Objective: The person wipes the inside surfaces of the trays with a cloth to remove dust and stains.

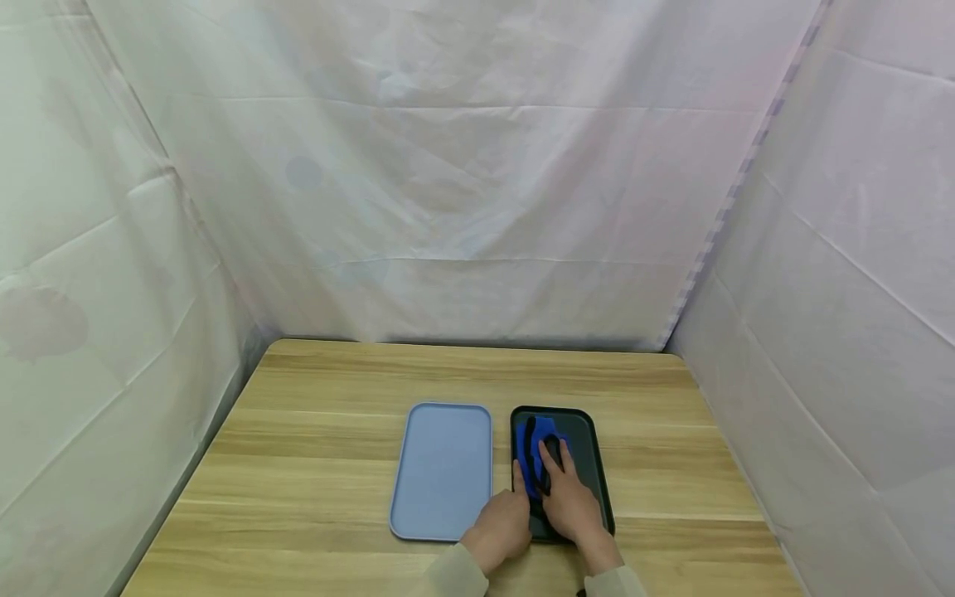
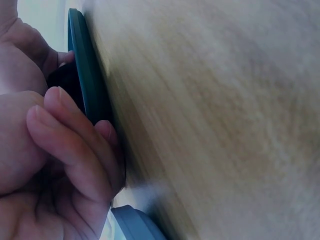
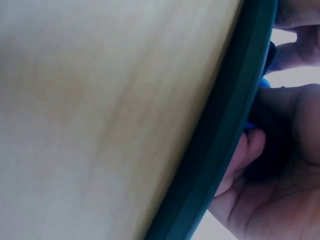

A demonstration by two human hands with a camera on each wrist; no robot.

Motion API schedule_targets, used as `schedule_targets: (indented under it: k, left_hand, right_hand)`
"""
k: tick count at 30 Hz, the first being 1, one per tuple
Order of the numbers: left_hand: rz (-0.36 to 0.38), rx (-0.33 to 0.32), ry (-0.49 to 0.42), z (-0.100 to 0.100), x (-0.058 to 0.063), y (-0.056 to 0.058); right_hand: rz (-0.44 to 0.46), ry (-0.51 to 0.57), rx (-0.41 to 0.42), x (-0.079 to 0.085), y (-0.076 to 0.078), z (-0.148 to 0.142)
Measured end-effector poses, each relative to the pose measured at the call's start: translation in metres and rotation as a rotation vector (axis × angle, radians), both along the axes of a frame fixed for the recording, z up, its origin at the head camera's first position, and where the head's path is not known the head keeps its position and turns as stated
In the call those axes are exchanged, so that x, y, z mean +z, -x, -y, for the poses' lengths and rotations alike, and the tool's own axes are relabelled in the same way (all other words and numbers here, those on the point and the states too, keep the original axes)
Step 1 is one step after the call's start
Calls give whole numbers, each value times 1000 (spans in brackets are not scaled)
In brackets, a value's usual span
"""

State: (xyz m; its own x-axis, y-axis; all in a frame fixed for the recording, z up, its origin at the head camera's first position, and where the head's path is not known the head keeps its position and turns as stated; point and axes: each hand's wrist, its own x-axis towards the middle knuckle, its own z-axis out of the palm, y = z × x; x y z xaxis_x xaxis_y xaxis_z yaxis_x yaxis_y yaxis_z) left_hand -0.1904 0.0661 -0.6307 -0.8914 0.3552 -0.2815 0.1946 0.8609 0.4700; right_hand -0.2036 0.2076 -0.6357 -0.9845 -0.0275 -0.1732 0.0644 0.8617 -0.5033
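Observation:
A flat blue fabric piece with black bands [image 1: 529, 439] lies on the dark green tray [image 1: 591, 473]. My left hand [image 1: 505, 524] is at the tray's near left edge, with its index finger stretched onto the left side of the blue piece. In the left wrist view, its other fingers [image 2: 75, 145] bend loosely beside the tray rim. My right hand [image 1: 574, 504] rests over the right part of the fabric piece, two fingers spread along a black band. In the right wrist view, that hand [image 3: 280, 195] partly hides the fabric behind the rim.
A light blue-grey tray [image 1: 443, 473] lies on the wooden table [image 1: 313, 464], left of the dark green one. White cloth walls [image 1: 477, 182] stand at the back and on both sides. Below my right wrist, a small dark thing shows at the bottom of the head view.

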Motion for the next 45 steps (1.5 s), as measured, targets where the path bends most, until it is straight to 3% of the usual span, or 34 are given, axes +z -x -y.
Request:
schedule_targets:
  k: [36,45]
  left_hand:
    - [10,-22,14,1,-1,0]
    - [-6,-26,5,2,2,-2]
  right_hand:
    - [39,-12,-11,2,-14,2]
    - [1,4,-4,2,-15,0]
